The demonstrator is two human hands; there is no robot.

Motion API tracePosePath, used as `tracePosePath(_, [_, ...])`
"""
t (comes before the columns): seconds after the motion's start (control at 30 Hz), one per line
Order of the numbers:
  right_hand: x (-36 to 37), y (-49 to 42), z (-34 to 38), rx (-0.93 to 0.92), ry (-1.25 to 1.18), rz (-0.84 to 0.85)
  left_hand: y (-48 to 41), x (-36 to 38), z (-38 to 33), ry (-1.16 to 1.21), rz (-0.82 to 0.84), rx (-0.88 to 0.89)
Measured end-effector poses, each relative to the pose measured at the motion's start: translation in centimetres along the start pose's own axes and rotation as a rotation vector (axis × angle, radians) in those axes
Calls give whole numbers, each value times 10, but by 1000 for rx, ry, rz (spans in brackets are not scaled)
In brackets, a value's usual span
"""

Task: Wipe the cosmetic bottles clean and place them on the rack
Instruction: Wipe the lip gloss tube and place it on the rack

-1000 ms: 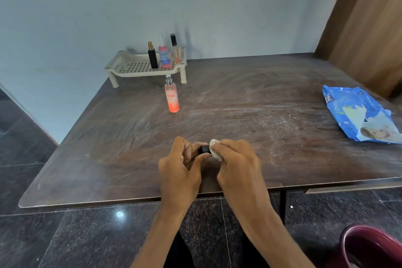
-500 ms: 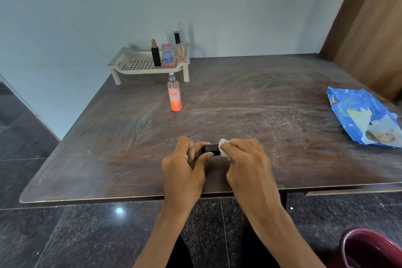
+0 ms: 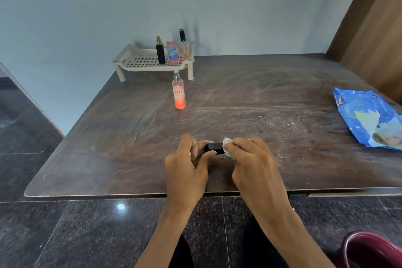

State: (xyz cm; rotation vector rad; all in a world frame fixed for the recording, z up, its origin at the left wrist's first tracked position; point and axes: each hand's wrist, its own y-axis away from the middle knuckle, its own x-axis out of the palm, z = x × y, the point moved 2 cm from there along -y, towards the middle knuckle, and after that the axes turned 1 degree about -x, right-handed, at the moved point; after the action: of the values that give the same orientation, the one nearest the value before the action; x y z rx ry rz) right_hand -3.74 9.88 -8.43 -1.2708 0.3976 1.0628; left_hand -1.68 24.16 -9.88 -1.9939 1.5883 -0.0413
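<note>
My left hand (image 3: pixel 187 160) grips one end of a small black bottle (image 3: pixel 214 148) lying sideways just above the table's near edge. My right hand (image 3: pixel 253 159) pinches a white wipe (image 3: pixel 227 144) against the bottle's other end. An orange spray bottle (image 3: pixel 178 91) stands upright on the table in front of the cream rack (image 3: pixel 139 62). On the rack's right side stand a black bottle with a gold top (image 3: pixel 160 51), a pink bottle with a blue label (image 3: pixel 172 51) and a slim tube with a black cap (image 3: pixel 183 44).
A blue pack of wipes (image 3: pixel 367 118) lies at the table's right edge. The dark wooden table (image 3: pixel 250 98) has white smears. A maroon bin (image 3: pixel 374 250) sits on the floor at the lower right. A wooden panel rises at the far right.
More of the black bottle shows between my hands now, as my right hand with the wipe has slid slightly right along it. The camera view has shifted a little.
</note>
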Motion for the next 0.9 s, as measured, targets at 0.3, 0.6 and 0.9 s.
tracePosePath(0.3, [-7, -3, -27, 221, -51, -54, -1, 0, 1, -13, 15, -3])
tracePosePath(0.6, [11, -11, 29, 17, -193, -16, -2, -2, -2, 46, 39, -82])
tracePosePath(0.9, [-14, -5, -29, 208, -158, -54, -4, 0, 6, 19, 56, -89])
